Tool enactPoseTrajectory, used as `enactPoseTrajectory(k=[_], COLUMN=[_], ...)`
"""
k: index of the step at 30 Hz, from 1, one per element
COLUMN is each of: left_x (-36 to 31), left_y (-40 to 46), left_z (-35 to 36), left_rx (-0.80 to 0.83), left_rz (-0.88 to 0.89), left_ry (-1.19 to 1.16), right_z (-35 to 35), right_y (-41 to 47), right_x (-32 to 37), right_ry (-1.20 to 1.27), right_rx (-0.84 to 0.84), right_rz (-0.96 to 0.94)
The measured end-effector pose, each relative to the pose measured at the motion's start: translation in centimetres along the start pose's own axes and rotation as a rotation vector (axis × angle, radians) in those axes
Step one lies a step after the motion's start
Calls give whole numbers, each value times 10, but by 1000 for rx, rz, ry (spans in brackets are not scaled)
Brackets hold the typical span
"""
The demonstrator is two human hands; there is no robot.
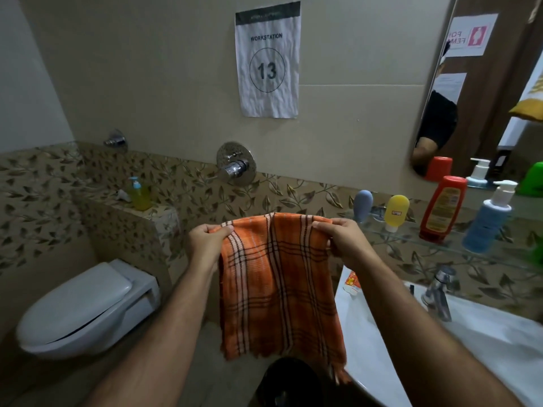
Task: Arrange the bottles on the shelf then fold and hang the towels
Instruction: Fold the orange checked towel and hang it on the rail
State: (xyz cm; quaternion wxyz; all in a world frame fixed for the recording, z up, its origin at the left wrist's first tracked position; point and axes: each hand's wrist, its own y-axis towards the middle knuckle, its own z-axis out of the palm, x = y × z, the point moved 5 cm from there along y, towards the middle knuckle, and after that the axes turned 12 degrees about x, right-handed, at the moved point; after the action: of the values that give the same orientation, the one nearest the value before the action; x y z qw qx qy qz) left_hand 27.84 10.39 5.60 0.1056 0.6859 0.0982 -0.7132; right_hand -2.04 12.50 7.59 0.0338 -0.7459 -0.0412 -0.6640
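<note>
An orange checked towel hangs in front of me, doubled over at its top edge. My left hand pinches its upper left corner and my right hand pinches its upper right corner, both at chest height. On the glass shelf to the right stand a grey-blue bottle, a yellow bottle, a red bottle and a blue pump bottle. A yellow towel shows at the upper right edge.
A white basin with a chrome tap lies at the lower right. A closed white toilet is at the left, with a yellow soap dispenser on the ledge behind it. A mirror hangs above the shelf. A dark bin sits below the towel.
</note>
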Motion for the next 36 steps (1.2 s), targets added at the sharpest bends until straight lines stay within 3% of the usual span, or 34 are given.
enactPoseTrajectory(k=[12,25,33,36], left_x=[4,-9,-10,-9], left_y=[-30,-35,-47,-47], left_z=[70,67,77,73], left_rx=[181,243,492,400], left_rz=[8,5,106,112], left_ry=[-118,-114,-220,-213], right_z=[67,80,71,72], right_y=[-7,-10,-6,-7], right_x=[32,33,33,34], right_ry=[-262,-473,-328,-305], right_rx=[25,16,-93,-98], right_rz=[-134,-255,-250,-243])
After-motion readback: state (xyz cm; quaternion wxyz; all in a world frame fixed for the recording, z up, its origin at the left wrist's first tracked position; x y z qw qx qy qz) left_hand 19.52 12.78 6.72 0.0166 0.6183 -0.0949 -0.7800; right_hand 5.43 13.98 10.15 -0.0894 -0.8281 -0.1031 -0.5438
